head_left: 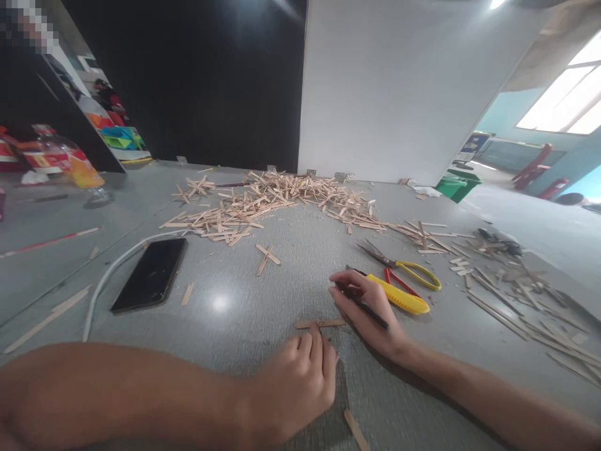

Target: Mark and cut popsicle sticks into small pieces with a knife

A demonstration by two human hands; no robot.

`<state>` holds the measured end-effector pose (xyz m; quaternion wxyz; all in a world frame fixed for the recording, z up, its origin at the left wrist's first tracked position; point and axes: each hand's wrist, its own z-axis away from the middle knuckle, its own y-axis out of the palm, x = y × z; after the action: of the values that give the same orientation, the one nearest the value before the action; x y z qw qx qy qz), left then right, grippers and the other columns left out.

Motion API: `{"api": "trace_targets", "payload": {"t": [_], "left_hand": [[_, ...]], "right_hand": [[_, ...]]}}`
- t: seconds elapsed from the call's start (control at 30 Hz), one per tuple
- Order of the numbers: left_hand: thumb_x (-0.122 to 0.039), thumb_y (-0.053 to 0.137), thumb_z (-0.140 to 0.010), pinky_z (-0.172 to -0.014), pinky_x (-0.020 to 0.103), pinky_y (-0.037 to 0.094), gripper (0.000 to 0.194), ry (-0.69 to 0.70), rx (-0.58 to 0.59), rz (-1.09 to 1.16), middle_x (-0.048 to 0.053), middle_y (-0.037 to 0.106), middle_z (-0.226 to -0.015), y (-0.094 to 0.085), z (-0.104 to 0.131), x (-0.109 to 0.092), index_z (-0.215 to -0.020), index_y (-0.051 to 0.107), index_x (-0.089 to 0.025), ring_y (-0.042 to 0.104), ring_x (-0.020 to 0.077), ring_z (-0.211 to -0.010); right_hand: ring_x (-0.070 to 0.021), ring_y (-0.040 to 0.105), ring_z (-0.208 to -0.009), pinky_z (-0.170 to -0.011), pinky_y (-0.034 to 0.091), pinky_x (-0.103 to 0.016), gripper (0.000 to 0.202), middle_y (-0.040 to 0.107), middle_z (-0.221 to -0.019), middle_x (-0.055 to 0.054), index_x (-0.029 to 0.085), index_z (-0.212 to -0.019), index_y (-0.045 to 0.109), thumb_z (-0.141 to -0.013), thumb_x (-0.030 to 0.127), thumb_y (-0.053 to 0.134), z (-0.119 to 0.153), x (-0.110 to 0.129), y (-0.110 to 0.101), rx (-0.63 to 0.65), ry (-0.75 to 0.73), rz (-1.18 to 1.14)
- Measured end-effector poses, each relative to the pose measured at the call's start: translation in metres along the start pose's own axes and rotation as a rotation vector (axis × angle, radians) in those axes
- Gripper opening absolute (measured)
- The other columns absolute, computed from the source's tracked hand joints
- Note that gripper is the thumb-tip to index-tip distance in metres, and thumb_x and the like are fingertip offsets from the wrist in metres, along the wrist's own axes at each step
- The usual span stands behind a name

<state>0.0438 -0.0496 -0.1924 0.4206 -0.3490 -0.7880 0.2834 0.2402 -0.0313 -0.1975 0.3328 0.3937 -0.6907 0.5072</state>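
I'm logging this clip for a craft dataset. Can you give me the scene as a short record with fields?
surface: grey table
left hand: fingertips pressing a flat wooden stick
right hand: holding a dark pen beside the stick
near right hand: yellow utility knife, scissors
left side: black phone, white cable
far side: heap of sticks

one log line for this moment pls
left hand: fingertips pressing wooden stick on table | right hand: holding pen beside stick | nearby: yellow cutter, scissors, phone
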Motion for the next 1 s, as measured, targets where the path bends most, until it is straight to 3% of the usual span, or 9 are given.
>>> {"api": "trace_targets", "payload": {"t": [0.2, 0.3, 0.4, 0.53, 0.63, 0.73, 0.8, 0.9, 1.0], "left_hand": [[-0.005, 0.048, -0.088, -0.073, 0.036, 0.059, 0.027, 0.027, 0.024, -0.001, 0.019, 0.079, -0.089, -0.004, -0.002, 0.003, -0.098, 0.073, -0.002, 0.075, 0.0271, -0.078], [-0.006, 0.045, -0.090, -0.076, 0.037, 0.059, 0.033, -0.016, 0.034, -0.001, 0.020, 0.079, -0.097, -0.004, -0.001, 0.003, -0.109, 0.071, -0.001, 0.076, 0.0286, -0.086], [-0.012, 0.042, -0.097, -0.080, 0.039, 0.059, 0.036, -0.047, 0.055, 0.022, 0.019, 0.079, -0.105, -0.001, 0.000, 0.002, -0.120, 0.067, -0.002, 0.076, 0.0310, -0.096], [-0.018, 0.040, -0.103, -0.092, 0.042, 0.056, 0.038, 0.000, 0.132, 0.108, 0.021, 0.075, -0.118, 0.002, -0.001, 0.006, -0.128, 0.063, -0.003, 0.071, 0.0332, -0.113], [-0.021, 0.040, -0.105, -0.103, 0.042, 0.050, 0.041, 0.051, 0.200, 0.217, 0.020, 0.069, -0.132, 0.002, -0.004, 0.013, -0.138, 0.057, -0.004, 0.065, 0.0322, -0.123], [-0.025, 0.040, -0.106, -0.110, 0.044, 0.043, 0.048, 0.092, 0.254, 0.311, 0.021, 0.061, -0.144, 0.002, -0.004, 0.018, -0.149, 0.047, -0.006, 0.058, 0.0331, -0.134], [-0.026, 0.040, -0.106, -0.113, 0.045, 0.039, 0.050, 0.108, 0.263, 0.336, 0.023, 0.058, -0.146, 0.004, -0.004, 0.019, -0.152, 0.043, -0.007, 0.054, 0.0339, -0.138], [-0.023, 0.041, -0.106, -0.112, 0.045, 0.039, 0.049, 0.101, 0.219, 0.317, 0.025, 0.061, -0.141, 0.007, -0.002, 0.017, -0.151, 0.043, -0.004, 0.058, 0.0338, -0.134], [-0.018, 0.042, -0.104, -0.103, 0.043, 0.045, 0.042, 0.029, 0.157, 0.255, 0.026, 0.068, -0.131, 0.010, 0.001, 0.011, -0.140, 0.052, -0.001, 0.065, 0.0329, -0.124]], "right_hand": [[-0.0153, 0.069, -0.085, -0.078, 0.053, -0.027, 0.051, 0.072, -0.119, -0.009, 0.017, -0.145, 0.052, -0.096, 0.005, 0.043, -0.014, 0.004, -0.015, 0.064, -0.079, 0.499], [-0.0200, 0.070, -0.096, -0.083, 0.050, -0.028, 0.031, 0.075, -0.107, -0.007, 0.019, -0.111, 0.070, -0.095, 0.003, 0.049, -0.027, 0.017, -0.049, 0.207, -0.128, 0.739], [-0.0249, 0.069, -0.071, -0.063, 0.046, -0.032, 0.019, 0.071, -0.080, -0.010, 0.017, -0.082, 0.067, -0.097, 0.013, 0.056, -0.031, 0.022, -0.083, 0.270, -0.084, 0.919], [-0.0298, 0.071, -0.075, -0.061, 0.045, -0.033, 0.007, 0.071, -0.085, -0.011, 0.017, -0.089, 0.067, -0.087, 0.010, 0.068, -0.022, 0.015, -0.098, 0.365, -0.067, 1.030], [-0.0275, 0.072, -0.081, -0.070, 0.050, -0.034, 0.018, 0.071, -0.092, -0.012, 0.017, -0.096, 0.065, -0.092, 0.005, 0.053, -0.021, 0.013, -0.092, 0.378, -0.100, 0.998], [-0.0274, 0.071, -0.095, -0.082, 0.052, -0.036, 0.026, 0.071, -0.106, -0.014, 0.017, -0.116, 0.062, -0.103, 0.017, 0.040, -0.025, 0.026, -0.084, 0.283, -0.135, 0.854], [-0.0248, 0.071, -0.083, -0.074, 0.052, -0.033, 0.033, 0.072, -0.092, -0.009, 0.018, -0.127, 0.059, -0.108, 0.027, 0.034, -0.028, 0.039, -0.078, 0.283, -0.043, 0.675], [-0.0187, 0.062, -0.052, -0.056, 0.046, -0.028, 0.036, 0.061, -0.059, 0.004, 0.021, -0.129, 0.060, -0.109, 0.037, 0.034, -0.027, 0.051, -0.069, 0.468, 0.157, 0.367], [-0.0170, 0.059, -0.050, -0.057, 0.044, -0.028, 0.034, 0.061, -0.058, 0.004, 0.022, -0.122, 0.064, -0.108, 0.038, 0.038, -0.026, 0.045, -0.065, 0.490, 0.147, 0.383]]}}
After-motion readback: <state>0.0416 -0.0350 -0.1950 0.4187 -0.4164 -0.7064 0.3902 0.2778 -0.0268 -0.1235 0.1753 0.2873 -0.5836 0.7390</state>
